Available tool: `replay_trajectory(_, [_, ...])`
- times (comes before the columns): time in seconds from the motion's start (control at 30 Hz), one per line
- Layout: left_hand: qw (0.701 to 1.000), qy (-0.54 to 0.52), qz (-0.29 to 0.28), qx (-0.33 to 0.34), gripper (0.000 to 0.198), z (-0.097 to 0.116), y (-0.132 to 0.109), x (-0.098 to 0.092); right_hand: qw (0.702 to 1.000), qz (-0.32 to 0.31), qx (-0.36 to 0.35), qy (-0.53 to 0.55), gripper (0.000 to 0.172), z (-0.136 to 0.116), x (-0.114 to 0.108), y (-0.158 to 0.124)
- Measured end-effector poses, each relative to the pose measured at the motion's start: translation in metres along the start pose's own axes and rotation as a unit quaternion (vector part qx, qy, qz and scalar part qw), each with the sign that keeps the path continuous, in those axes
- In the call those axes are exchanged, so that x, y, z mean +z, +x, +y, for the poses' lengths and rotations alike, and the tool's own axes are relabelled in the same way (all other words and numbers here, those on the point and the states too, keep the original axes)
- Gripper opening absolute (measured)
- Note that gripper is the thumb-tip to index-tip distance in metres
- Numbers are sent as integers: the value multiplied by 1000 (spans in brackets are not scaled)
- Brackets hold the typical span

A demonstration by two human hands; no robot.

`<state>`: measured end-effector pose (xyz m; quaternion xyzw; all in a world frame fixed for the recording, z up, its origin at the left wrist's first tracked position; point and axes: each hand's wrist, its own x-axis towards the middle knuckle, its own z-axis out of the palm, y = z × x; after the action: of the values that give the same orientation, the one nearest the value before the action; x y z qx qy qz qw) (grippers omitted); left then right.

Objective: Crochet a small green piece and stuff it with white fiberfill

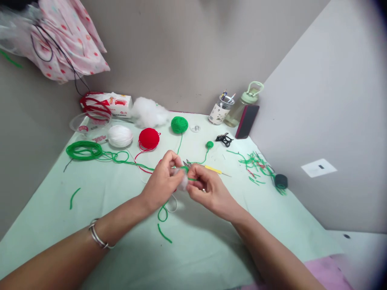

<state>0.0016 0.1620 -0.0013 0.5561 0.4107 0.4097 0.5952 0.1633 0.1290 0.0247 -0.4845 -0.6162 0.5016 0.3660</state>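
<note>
My left hand [163, 181] and my right hand [205, 189] meet over the middle of the pale green table cover [90, 225]. Both are closed in a pinch on a small white fluffy piece [182, 181] with green yarn [163, 213] wound at it. A green strand hangs from the piece and loops on the cloth below. Just behind my fingers lie small scissors [187, 163] and a yellow-handled crochet hook [215, 170]. A silver bangle [98, 235] sits on my left wrist.
Behind are a white yarn ball [120, 135], a red one [148, 138], a green one [179, 124], white stuffing [149, 112] and a green cord coil [84, 150]. Green scraps [256, 163], a black clip [225, 139], pen jar [220, 109], bottle [244, 105] and phone [247, 121] stand right.
</note>
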Motion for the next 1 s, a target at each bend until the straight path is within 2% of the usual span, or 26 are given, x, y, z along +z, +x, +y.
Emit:
replay_trajectory(0.13, [999,-34,-38,-16,19,3,-1,-2,997,72,-7,-20,28,7,-1,6])
replay_trajectory(0.27, [994,-57,-85,-28,21,5,-4,-5,995,98,12,-18,32,9,-6,8])
replay_trajectory(0.4, [991,-78,-112,-17,32,4,0,-9,998,61,6,2,37,7,-13,5])
replay_trajectory(0.53, [986,-114,-123,-4,33,3,6,-12,999,-5,5,32,27,4,-23,4])
replay_trajectory(0.63, [984,-115,-132,-15,32,3,6,-12,999,-18,4,47,22,2,-24,2])
replay_trajectory(0.7, [988,-96,-119,-24,31,4,4,-8,999,-13,-9,32,24,1,-19,-1])
replay_trajectory(0.83, [998,-45,-29,-17,28,4,-2,-1,998,-12,-41,-55,27,0,-5,-6])
replay_trajectory(0.93, [999,-40,14,-26,28,4,-2,1,990,42,-92,-99,24,2,-5,-3])
replay_trajectory(1.0, [997,-57,23,-42,26,4,-1,0,985,87,-122,-80,20,5,-10,0])
